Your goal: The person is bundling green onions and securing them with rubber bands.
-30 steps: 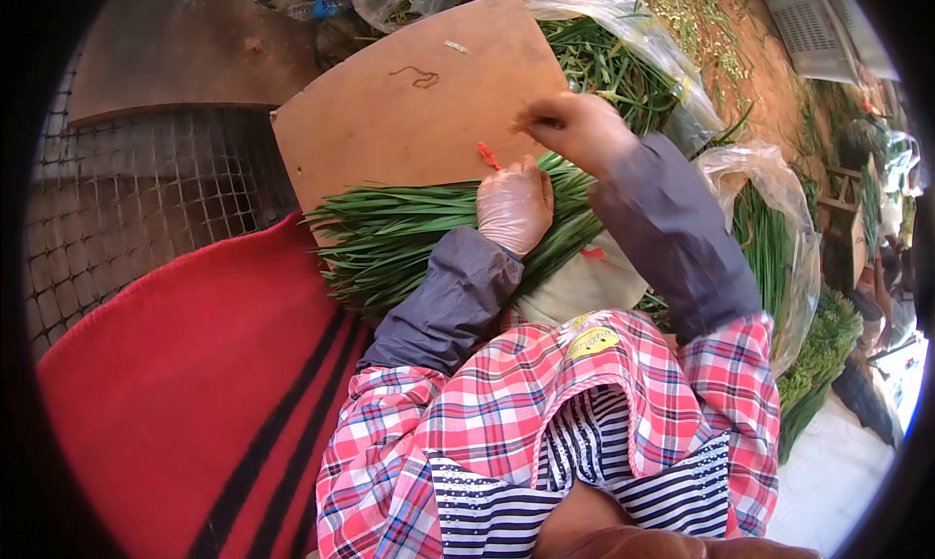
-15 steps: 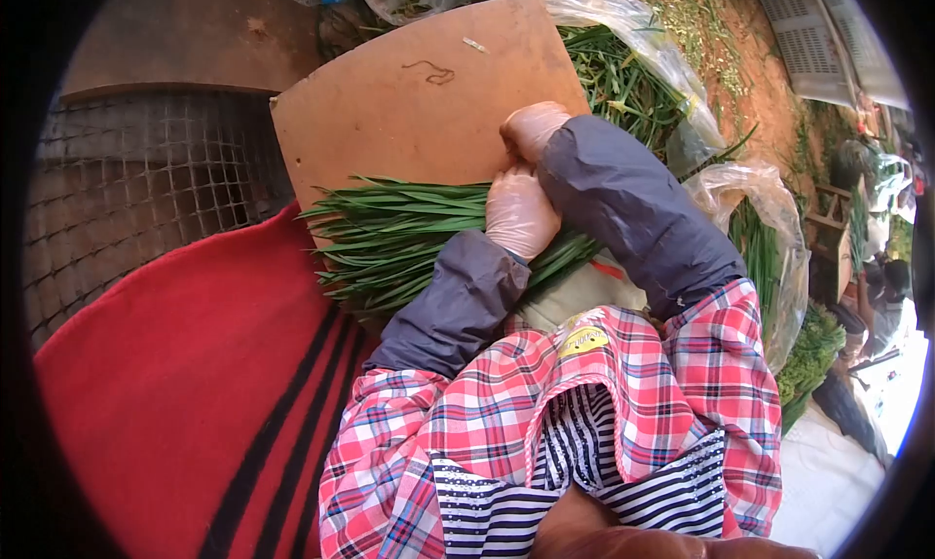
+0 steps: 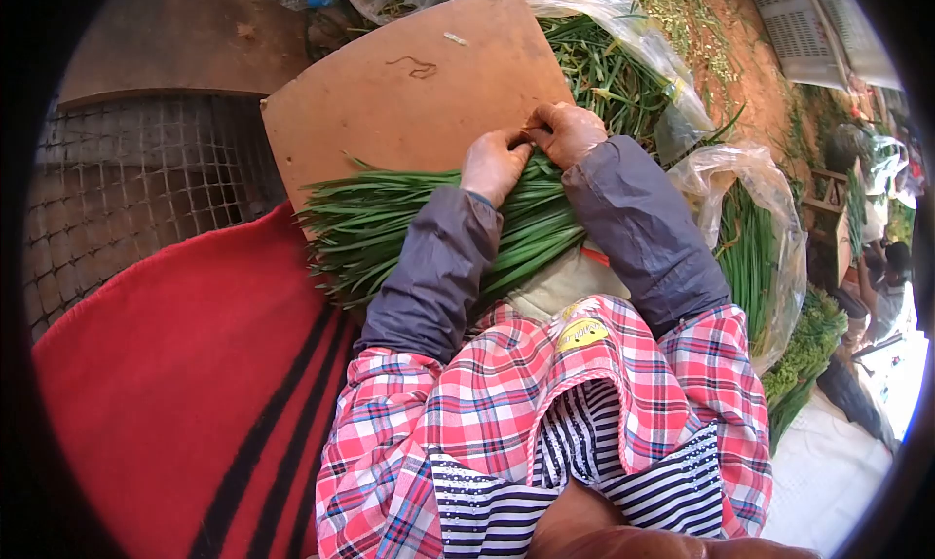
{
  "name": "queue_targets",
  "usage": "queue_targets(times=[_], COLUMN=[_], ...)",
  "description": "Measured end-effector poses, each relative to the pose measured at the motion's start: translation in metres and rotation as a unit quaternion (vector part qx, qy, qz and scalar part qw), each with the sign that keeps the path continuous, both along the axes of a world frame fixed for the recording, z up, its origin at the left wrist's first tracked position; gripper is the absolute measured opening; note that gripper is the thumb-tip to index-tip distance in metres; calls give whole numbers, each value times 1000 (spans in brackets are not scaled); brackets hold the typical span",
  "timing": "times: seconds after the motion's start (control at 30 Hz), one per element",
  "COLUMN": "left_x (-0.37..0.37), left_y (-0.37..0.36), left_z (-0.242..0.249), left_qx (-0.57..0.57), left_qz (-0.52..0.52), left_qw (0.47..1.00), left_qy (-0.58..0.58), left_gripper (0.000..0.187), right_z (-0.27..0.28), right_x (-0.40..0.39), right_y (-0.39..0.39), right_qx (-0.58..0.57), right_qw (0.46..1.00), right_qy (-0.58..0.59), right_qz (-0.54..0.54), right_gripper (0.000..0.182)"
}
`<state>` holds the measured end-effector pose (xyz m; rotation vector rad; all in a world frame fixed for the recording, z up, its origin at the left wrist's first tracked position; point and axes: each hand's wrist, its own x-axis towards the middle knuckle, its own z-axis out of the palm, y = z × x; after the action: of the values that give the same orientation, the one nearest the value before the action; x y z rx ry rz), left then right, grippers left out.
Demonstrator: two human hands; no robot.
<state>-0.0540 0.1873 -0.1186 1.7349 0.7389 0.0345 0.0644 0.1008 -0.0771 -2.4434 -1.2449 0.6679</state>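
Observation:
A thick bunch of long, flat green leaves that look like garlic chives (image 3: 390, 218) lies across the lower part of a brown board (image 3: 390, 111). My left hand (image 3: 493, 166) is closed in a pinch at the bunch's upper edge. Beside it, my right hand (image 3: 571, 133) is closed too, its fingertips meeting those of the left. Whatever sits between the fingertips is too small and too hidden to make out. Dark sleeve covers reach from both wrists to the elbows.
Plastic bags (image 3: 682, 121) of loose greens lie beyond the board's right side, and another bag of leaves (image 3: 745, 257) stands by my right arm. A red cloth (image 3: 185, 364) covers the left, below a wire mesh (image 3: 146, 179). Another person (image 3: 877, 286) is at far right.
My hands have turned from lying over the bunch with fingers hidden to meeting fingertip to fingertip at its upper edge. More of the leaves now show between my forearms.

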Motion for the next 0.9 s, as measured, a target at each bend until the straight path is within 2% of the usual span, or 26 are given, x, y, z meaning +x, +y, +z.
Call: queue_targets(times=[0.1,0.23,0.33,0.43,0.47,0.57,0.6,0.7,0.73,0.9], left_x=[5,4,5,6,6,6,6,6,6,5], left_y=[5,1,0,-2,-2,-4,-5,-4,-3,-3], left_z=[-6,-2,4,-14,-15,-10,-13,-13,-12,-9], left_qx=[-96,-141,-156,-164,-186,-229,-227,-173,-146,-161], left_qz=[25,78,85,103,111,132,138,137,133,126], left_qw=[995,986,984,978,974,962,960,973,978,976], left_qy=[5,-39,-27,-71,-68,-74,-84,-70,-59,-78], left_gripper=[24,20,18,19,19,19,19,19,19,18], right_z=[-4,5,6,-18,-26,-9,-6,16,5,7], right_x=[0,1,4,18,26,30,25,12,14,13], right_y=[-1,0,2,0,1,-1,0,3,0,-3], right_qx=[18,8,-5,88,117,135,99,-49,-40,-66], right_qw=[999,992,987,933,938,957,973,988,988,981], right_qy=[30,82,129,316,283,217,188,130,133,159], right_qz=[-40,-92,-93,-148,-161,-137,-92,-67,-62,-94], right_gripper=[21,22,23,31,40,40,38,38,40,33])
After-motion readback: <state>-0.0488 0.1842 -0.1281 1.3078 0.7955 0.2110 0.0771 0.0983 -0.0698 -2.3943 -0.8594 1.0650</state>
